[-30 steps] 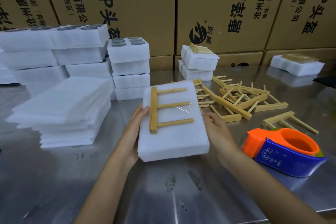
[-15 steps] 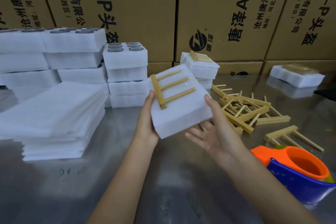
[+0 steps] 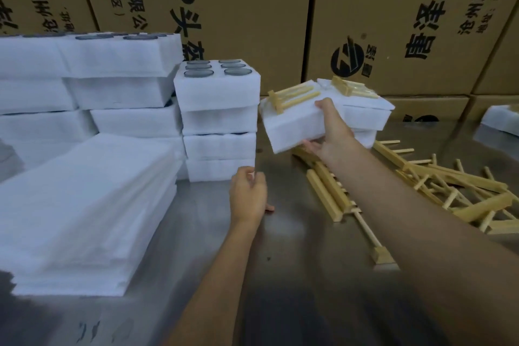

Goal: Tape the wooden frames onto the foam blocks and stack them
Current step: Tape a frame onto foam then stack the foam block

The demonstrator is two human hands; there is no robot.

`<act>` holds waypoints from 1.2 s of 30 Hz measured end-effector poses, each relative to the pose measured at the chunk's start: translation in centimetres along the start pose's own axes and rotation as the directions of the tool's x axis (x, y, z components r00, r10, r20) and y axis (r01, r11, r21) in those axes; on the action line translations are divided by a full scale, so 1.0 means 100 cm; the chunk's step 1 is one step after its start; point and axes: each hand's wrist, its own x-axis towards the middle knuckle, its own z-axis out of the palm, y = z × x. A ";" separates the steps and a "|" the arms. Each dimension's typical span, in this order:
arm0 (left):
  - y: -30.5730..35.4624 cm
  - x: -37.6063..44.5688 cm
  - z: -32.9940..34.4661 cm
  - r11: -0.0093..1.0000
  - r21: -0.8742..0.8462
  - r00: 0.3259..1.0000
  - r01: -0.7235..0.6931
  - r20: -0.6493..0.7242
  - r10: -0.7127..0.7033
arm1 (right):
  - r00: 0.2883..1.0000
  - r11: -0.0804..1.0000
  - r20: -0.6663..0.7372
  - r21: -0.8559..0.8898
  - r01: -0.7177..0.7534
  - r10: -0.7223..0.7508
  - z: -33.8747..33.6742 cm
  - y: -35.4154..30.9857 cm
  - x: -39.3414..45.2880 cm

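My right hand (image 3: 331, 129) grips a white foam block (image 3: 289, 124) with a wooden frame (image 3: 292, 98) taped on top, thumb over its top edge and fingers beneath. The block hangs tilted in the air just left of a short stack of taped foam blocks (image 3: 368, 112), whose top block carries another wooden frame (image 3: 348, 87). My left hand (image 3: 248, 194) hovers low over the metal table (image 3: 280, 275), fingers loosely curled, holding nothing. Loose wooden frames (image 3: 438, 185) lie in a pile to the right.
A pile of thin foam sheets (image 3: 81, 211) lies at the left. Behind it stand stacks of thick foam blocks with round holes (image 3: 219, 110). Cardboard boxes (image 3: 252, 9) form a wall at the back. Another foam block (image 3: 502, 118) sits at the far right edge.
My left hand let go of the foam block and dropped toward the table. My right hand took the block and carried it back and right, toward the stack. The tape dispenser has left the view.
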 end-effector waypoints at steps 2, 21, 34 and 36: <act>0.002 0.009 0.010 0.988 0.142 0.996 -0.057 -0.055 0.065 | 0.998 0.997 0.015 0.024 -0.067 0.067 0.019 0.003 0.031; -0.007 0.034 0.026 0.942 0.315 0.986 -0.113 -0.080 0.144 | 0.996 0.727 0.015 -0.684 -0.052 0.086 0.018 0.024 0.145; 0.009 0.016 0.010 0.997 -0.063 0.998 0.038 -0.041 -0.040 | 0.929 0.511 0.367 -0.808 0.294 0.044 0.127 -0.014 0.001; 0.011 0.009 0.001 0.966 -0.243 0.991 0.089 -0.075 -0.110 | 0.950 0.589 0.306 -0.778 0.217 0.055 0.135 -0.012 -0.006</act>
